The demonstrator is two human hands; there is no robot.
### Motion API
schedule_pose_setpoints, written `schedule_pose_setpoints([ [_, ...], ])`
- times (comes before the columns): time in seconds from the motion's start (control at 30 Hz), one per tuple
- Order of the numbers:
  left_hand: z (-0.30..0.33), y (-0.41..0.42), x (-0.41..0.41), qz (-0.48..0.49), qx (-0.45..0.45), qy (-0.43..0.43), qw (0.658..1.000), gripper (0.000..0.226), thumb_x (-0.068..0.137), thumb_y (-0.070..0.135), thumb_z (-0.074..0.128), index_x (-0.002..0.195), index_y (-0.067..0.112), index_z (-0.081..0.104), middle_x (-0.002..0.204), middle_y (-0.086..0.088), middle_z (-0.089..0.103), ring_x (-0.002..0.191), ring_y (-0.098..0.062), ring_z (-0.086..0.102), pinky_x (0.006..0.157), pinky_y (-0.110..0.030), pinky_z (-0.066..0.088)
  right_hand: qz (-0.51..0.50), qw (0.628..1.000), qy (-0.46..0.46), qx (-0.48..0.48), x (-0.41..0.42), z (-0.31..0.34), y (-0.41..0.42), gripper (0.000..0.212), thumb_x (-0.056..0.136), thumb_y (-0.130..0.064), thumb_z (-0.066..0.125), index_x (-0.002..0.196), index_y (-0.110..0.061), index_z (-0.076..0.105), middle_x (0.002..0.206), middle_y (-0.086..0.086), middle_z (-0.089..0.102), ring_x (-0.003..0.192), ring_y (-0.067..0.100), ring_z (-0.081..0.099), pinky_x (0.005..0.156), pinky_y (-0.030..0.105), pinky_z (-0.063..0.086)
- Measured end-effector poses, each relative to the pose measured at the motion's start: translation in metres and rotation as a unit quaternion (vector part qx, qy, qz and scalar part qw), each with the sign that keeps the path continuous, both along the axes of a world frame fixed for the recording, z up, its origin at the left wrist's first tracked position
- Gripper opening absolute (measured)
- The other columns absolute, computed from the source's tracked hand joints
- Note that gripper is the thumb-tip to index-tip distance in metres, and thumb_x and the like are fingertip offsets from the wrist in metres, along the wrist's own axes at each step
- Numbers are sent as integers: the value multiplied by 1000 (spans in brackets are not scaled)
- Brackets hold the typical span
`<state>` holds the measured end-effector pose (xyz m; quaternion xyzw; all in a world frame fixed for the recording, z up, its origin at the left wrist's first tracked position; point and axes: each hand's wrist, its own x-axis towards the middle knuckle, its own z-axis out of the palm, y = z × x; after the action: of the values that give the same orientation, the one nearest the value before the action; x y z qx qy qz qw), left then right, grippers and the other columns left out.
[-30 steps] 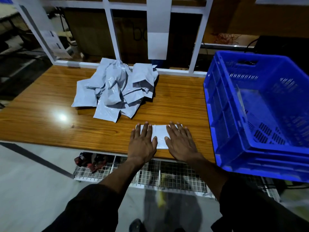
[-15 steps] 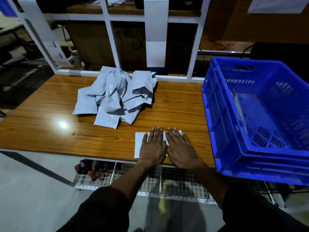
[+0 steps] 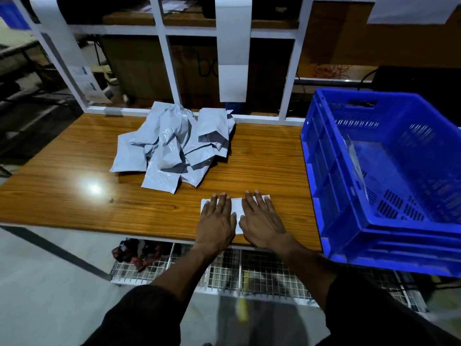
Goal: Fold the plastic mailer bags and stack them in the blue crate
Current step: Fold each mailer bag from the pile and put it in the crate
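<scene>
Head view looks down on a wooden tabletop (image 3: 74, 208) where a folded white mailer bag (image 3: 237, 208) lies flat near the front edge, toward the right. The left hand (image 3: 217, 221) and the right hand (image 3: 262, 218) lie palm-down on it side by side, fingers straight and spread, each grip open and pressing the bag against the wood, with a strip of the bag showing between them. A loose, crumpled pile of grey mailer bags (image 3: 174, 146) sits behind it, toward the back edge near the middle of the tabletop, apart from the folded one. The blue crate (image 3: 331, 196) stands at the right edge of the tabletop, overhanging the front, beside the right hand without touching it; a thin pale sheet leans inside against its left wall.
</scene>
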<state>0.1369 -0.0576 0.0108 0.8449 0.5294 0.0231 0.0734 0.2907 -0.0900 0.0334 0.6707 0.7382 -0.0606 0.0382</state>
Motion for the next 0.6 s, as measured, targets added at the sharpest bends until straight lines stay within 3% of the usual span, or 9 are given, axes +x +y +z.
schedule_pose_setpoints([
  [0.23,3,-1,-1,10,-18,20,1000,63,107,53,15,164,29,2,171,4,-3,156,-35,-12,126,-50,-2,19,999,-6,38,5,-15,-3,62,101,-44,24,160,-24,21,168,4,12,154,34,7,122,52,12],
  [0.4,1,-2,-4,41,-26,20,999,66,102,64,16,162,40,-2,171,3,-11,153,-46,-13,123,-59,-2,8,999,33,14,15,-10,-4,64,100,-52,6,161,-31,8,168,-2,-5,155,27,-8,124,47,0],
  [0.6,-1,-1,-5,79,-30,13,996,77,93,76,8,161,41,-5,171,1,-13,152,-48,-15,121,-63,-7,-55,998,31,-2,17,-9,-11,62,105,-52,14,161,-26,3,168,1,-10,153,25,-15,123,52,-4],
])
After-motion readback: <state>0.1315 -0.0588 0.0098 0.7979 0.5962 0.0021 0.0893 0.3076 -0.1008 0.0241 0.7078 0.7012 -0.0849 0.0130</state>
